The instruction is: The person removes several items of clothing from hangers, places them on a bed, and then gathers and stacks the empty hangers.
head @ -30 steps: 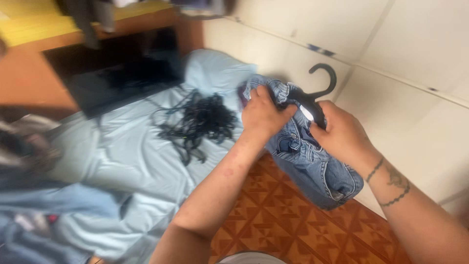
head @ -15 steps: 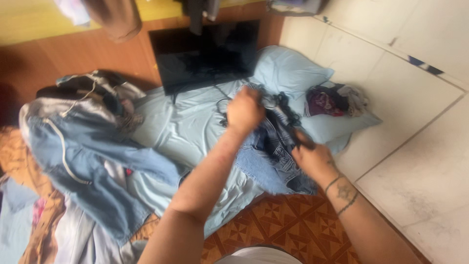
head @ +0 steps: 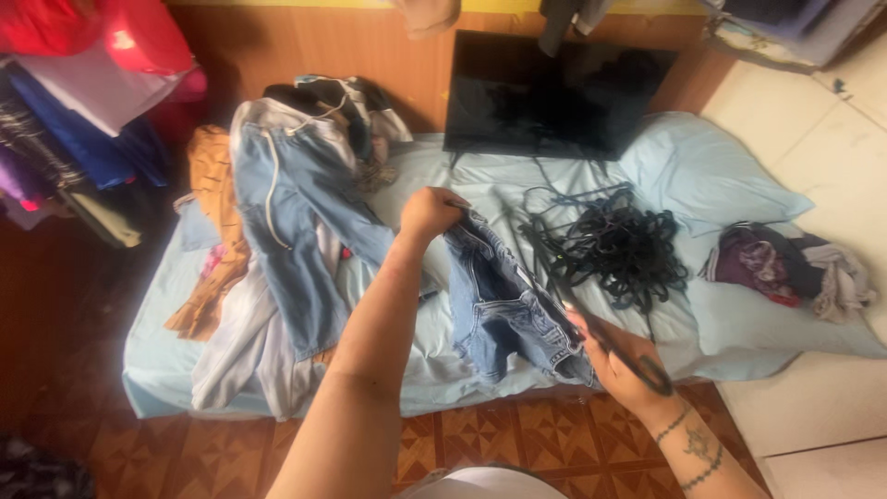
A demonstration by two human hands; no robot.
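Blue-sheeted mattress (head: 277,388); denim shorts (head: 504,310) in both hands.

A low mattress (head: 166,388) in a pale blue sheet lies on a patterned orange-brown tiled floor (head: 517,439). Behind it runs a wood-panelled wall (head: 305,46) with a dark flat screen (head: 554,92) leaning against it. White tiles (head: 822,139) cover the right side.

The denim shorts (head: 504,300) have come down from beside the wall to spread over the bed (head: 443,370), the hands now wider apart.
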